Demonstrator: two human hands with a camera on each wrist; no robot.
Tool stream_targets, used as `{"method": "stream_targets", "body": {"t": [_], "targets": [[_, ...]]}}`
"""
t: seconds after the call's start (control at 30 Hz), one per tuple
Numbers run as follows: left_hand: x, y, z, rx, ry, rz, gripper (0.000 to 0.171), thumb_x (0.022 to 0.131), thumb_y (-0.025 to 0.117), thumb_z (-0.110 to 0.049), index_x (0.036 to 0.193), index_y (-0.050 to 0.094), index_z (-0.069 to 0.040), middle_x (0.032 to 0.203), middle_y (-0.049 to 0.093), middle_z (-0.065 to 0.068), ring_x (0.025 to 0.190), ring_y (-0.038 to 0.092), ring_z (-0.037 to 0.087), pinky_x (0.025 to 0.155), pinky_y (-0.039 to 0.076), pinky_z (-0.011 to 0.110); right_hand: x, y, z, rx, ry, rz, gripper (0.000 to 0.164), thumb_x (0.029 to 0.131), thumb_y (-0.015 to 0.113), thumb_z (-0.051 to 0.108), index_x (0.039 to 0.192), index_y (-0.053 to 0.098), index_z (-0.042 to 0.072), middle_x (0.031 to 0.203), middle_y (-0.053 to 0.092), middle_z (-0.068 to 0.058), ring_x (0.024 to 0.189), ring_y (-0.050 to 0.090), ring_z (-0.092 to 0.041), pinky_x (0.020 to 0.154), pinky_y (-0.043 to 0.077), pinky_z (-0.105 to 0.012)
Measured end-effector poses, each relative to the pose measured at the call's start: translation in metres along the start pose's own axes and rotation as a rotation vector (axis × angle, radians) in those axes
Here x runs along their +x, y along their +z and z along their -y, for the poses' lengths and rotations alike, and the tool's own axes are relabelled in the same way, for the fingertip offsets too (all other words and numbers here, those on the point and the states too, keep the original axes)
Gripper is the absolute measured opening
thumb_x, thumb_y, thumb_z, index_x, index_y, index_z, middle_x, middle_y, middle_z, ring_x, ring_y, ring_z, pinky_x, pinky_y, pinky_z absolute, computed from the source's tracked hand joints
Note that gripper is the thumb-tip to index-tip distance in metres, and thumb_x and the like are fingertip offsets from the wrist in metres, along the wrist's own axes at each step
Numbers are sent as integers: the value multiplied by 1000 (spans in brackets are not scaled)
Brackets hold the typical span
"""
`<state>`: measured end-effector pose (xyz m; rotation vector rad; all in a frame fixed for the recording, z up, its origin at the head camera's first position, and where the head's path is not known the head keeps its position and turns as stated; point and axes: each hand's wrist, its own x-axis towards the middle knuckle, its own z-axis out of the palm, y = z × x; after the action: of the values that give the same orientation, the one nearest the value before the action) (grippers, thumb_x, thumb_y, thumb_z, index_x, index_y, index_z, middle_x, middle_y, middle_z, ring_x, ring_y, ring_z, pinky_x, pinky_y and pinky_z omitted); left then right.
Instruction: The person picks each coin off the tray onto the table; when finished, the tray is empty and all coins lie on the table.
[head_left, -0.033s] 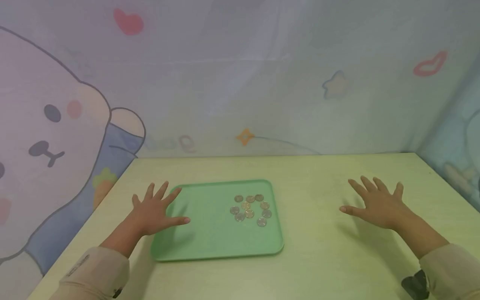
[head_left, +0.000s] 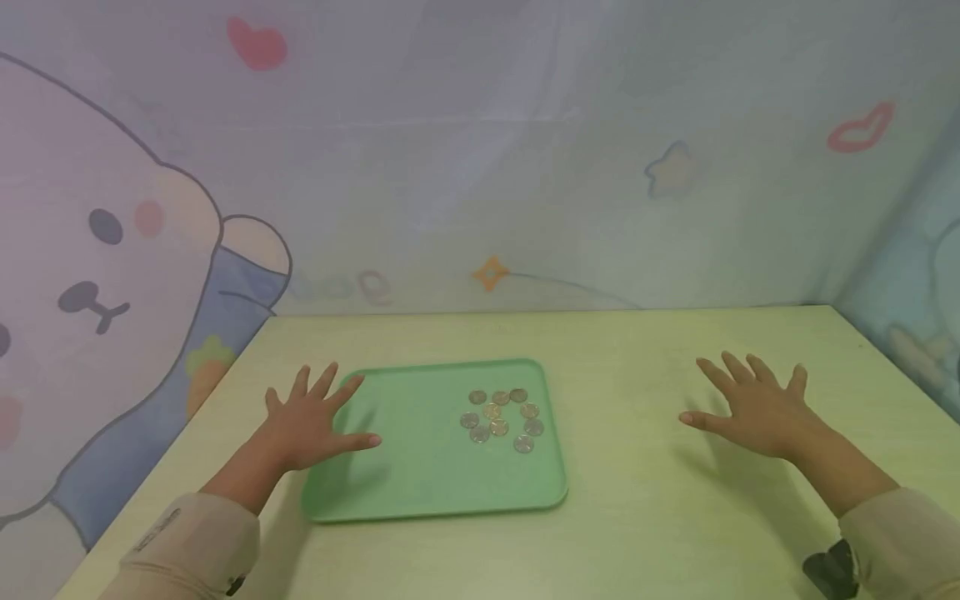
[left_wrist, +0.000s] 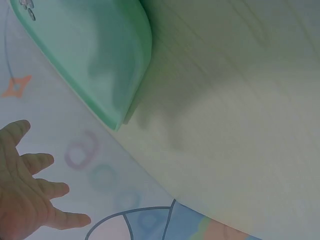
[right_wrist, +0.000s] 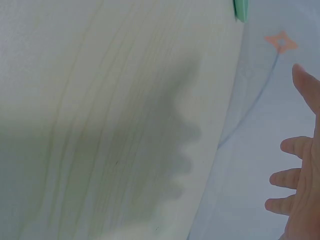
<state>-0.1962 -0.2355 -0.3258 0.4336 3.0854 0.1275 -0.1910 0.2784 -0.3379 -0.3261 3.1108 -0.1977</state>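
Note:
A light green tray [head_left: 405, 467] lies on the table, left of the middle in the head view. Several small coins [head_left: 498, 427], silvery and some more golden, lie spread over its right part. My left hand [head_left: 303, 429] is held over the tray's left edge with fingers spread and nothing in it. In the left wrist view, that hand [left_wrist: 22, 195] shows splayed fingers, and the tray's corner [left_wrist: 117, 117] is above it. My right hand [head_left: 765, 412], also spread and holding nothing, hovers over the table to the right of the tray, casting a shadow below.
The pale wooden table [head_left: 622, 500] stretches around the tray and ends at a back edge. Behind it hangs a printed cloth [head_left: 450, 167] with a cartoon bear, hearts and stars. A small black object [head_left: 832, 571] is by the right sleeve [head_left: 903, 533].

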Motion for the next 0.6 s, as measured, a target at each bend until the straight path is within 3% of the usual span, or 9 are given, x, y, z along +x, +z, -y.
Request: {"method": "stream_targets", "body": {"t": [0.6], "targets": [[1, -5, -3, -55, -16, 14, 93, 74, 52, -70, 144, 28, -14, 147, 15, 26, 131, 5, 53, 88, 4, 78, 1, -1, -2, 45, 10, 1, 93, 80, 47, 68, 142, 25, 2, 141, 20, -33, 126, 14, -55, 85, -1, -79]]}}
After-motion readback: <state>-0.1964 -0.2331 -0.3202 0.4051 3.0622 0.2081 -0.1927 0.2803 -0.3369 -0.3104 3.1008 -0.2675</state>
